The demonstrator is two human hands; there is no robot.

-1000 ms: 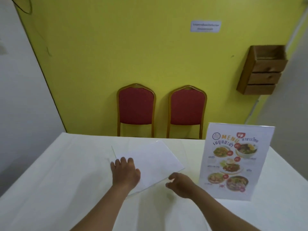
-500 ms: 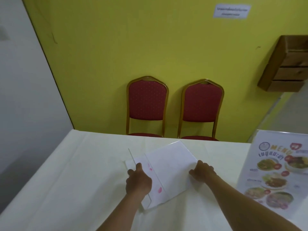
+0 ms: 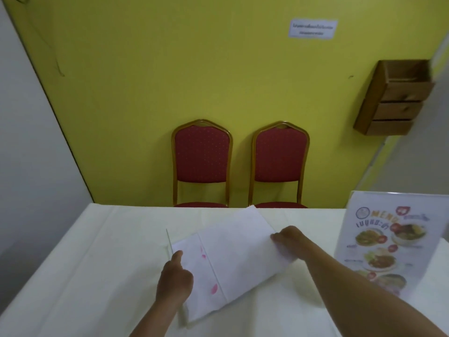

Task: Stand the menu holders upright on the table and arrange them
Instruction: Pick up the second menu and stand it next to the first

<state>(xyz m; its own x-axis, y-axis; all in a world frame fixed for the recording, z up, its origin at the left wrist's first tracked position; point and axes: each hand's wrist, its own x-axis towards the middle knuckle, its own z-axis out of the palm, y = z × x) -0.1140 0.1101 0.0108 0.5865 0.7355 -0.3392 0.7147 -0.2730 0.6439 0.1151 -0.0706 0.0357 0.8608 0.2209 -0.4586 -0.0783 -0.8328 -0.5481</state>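
Head view: upright menu holder (image 3: 398, 242) cut off at right edge. Your left hand (image 3: 174, 280) and right hand (image 3: 289, 237) each grip tilted menu holder (image 3: 228, 259) above table (image 3: 85, 276).

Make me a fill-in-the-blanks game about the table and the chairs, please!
1. Behind the table stand ___ red chairs.
2. The wall behind the chairs is painted ___.
3. The left hand and right hand both hold the tilted holder, whose side facing the camera is mostly ___.
4. The upright holder with food pictures stands on the person's ___ side.

Missing words: two; yellow; white; right
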